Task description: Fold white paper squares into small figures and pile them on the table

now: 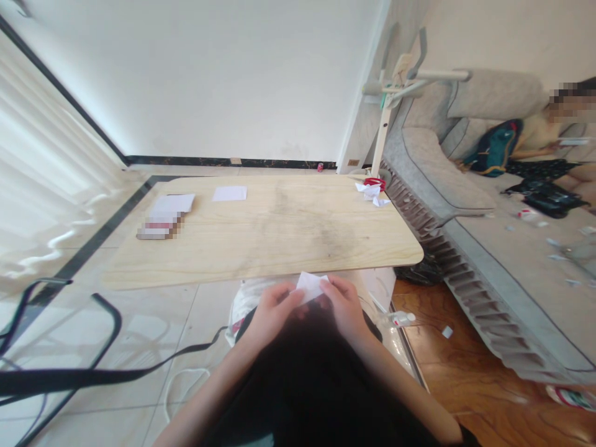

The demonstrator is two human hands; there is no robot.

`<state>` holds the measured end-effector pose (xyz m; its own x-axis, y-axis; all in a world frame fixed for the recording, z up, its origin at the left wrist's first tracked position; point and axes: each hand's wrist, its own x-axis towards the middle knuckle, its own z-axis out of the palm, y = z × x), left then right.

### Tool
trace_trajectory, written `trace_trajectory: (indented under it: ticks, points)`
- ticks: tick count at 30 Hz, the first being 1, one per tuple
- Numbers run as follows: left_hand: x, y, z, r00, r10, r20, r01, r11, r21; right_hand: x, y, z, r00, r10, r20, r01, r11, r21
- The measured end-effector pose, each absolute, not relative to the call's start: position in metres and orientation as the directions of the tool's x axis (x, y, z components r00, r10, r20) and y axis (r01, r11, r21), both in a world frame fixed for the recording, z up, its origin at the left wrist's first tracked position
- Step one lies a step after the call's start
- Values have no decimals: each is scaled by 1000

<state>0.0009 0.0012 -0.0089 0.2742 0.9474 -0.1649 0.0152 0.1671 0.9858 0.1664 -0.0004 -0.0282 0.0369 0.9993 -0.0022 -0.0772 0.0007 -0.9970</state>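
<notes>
A small folded piece of white paper [310,285] is pinched between both of my hands, just off the near edge of the wooden table [261,242]. My left hand [274,307] grips its left side, thumb on top. On the right side, my right hand [343,304] holds it with the thumb pressed on its face. The fingers under the paper are partly hidden. Farther off on the table lie a flat white sheet [230,193] and a stack of white paper [172,205] at the left.
Crumpled or folded white paper [371,192] lies beside red-handled scissors [375,182] at the table's far right corner. A grey sofa [470,167] runs along the right, with a person seated on it. A black strap [139,374] and metal chair frame [107,316] stand at left.
</notes>
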Motion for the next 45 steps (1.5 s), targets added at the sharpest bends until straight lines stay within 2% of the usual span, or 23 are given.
trace_trajectory:
  ticks: [5, 14, 22, 27, 31, 34, 40, 43, 45]
  points:
    - [-2, 2, -13, 196, 966, -171, -28, 180, 983, 167, -1, -28, 24, 1000, -3, -10, -2, -1000]
    - [-1, 1, -14, 111, 987, -117, 9, 117, 993, 169, -3, -27, -17, 1000, 14, 28, 14, -1000]
    - [-2, 4, -21, -32, 995, -93, 1, 93, 996, 173, -4, -24, -121, 992, 27, 59, 34, -998]
    - [-4, 4, -22, -21, 998, -67, -17, 67, 998, 172, -4, -26, -120, 992, 32, 71, 41, -997]
    - [-4, 4, -22, 46, 992, -118, -57, 120, 991, 173, -2, -28, -97, 995, 27, 50, 32, -998]
    - [-2, 4, -17, 153, 977, -152, -19, 157, 987, 173, -2, -28, -73, 997, 10, 18, 11, -1000]
    - [-1, 2, -12, 155, 976, -153, 14, 153, 988, 170, -3, -28, -46, 999, 15, 61, 18, -998]
    - [-3, 2, -20, 117, 990, -75, 152, 57, 987, 171, -2, -29, 12, 1000, 14, 78, 13, -997]
    - [-6, 2, -25, -35, 993, 112, 292, -97, 952, 171, -3, -29, 69, 997, 36, 142, 26, -989]
